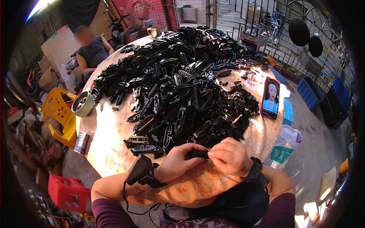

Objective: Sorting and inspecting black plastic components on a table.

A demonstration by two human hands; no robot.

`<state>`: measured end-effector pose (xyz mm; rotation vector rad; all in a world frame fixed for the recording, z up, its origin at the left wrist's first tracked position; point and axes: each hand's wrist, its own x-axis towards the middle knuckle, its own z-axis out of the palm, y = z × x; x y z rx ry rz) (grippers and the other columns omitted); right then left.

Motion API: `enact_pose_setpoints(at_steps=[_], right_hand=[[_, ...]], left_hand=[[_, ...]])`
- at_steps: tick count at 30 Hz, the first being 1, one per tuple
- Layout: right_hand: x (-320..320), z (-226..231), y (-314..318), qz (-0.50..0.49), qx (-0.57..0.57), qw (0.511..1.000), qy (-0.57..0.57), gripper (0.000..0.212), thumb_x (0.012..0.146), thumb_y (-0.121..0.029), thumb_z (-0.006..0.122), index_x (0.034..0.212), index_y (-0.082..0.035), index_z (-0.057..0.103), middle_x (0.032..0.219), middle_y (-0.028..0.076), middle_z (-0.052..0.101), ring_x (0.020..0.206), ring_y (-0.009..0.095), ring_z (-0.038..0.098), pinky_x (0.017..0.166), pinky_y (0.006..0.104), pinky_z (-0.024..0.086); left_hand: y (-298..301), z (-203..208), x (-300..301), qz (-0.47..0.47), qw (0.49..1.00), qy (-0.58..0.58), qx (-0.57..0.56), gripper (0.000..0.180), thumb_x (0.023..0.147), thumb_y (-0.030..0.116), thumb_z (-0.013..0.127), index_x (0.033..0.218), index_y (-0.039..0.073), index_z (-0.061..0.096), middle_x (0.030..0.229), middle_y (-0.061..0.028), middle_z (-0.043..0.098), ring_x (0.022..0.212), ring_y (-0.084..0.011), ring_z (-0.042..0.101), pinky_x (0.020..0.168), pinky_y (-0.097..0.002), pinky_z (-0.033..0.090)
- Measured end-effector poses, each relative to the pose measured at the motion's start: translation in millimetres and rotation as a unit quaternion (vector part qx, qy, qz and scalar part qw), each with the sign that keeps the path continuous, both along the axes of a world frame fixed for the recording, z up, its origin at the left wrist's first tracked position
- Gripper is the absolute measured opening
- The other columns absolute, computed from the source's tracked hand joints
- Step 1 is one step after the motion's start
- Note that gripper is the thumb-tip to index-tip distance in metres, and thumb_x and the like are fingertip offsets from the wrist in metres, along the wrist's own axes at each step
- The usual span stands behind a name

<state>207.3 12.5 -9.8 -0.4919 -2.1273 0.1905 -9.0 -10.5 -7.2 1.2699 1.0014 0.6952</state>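
My left hand (178,161) and my right hand (229,155) meet at the near edge of a round table (110,144). Together they pinch a small black plastic part (199,154) between their fingertips. A black device is strapped to my left wrist, and a dark watch sits on my right wrist. Just beyond my hands spreads a large heap of black plastic parts (178,79) that covers most of the tabletop.
A phone in a red case (270,97) lies lit on the table's right side. A metal bowl (82,103) sits at the left edge. A seated person (91,49) is at the far left. A yellow chair (57,114), red stool (68,192) and blue crates (310,91) surround the table.
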Motion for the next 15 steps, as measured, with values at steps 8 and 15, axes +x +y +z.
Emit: enact_pose_setpoints(at_steps=[8, 15], right_hand=[[4, 1, -5, 0.0, 0.072, 0.993, -0.093, 0.031, 0.066, -0.004, 0.072, 0.096, -0.007, 0.068, 0.096, 0.006, 0.065, 0.081, 0.024, 0.061, 0.069, 0.0342, 0.052], [2, 2, -4, -0.012, -0.142, 0.988, -0.059, 0.032, 0.068, -0.012, 0.077, 0.097, -0.003, 0.067, 0.089, 0.011, 0.067, 0.078, 0.03, 0.063, 0.07, 0.0381, 0.05]], left_hand=[[-1, 11, -2, 0.031, 0.998, -0.028, -0.046, 0.032, 0.091, 0.006, 0.065, 0.121, -0.003, 0.056, 0.107, -0.0073, 0.065, 0.094, -0.0097, 0.063, 0.081, -0.0236, 0.054], [-12, 17, -2, 0.028, 0.984, 0.098, 0.146, 0.031, 0.086, 0.002, 0.068, 0.116, -0.002, 0.059, 0.107, -0.0065, 0.066, 0.09, -0.0083, 0.064, 0.076, -0.0225, 0.055]])
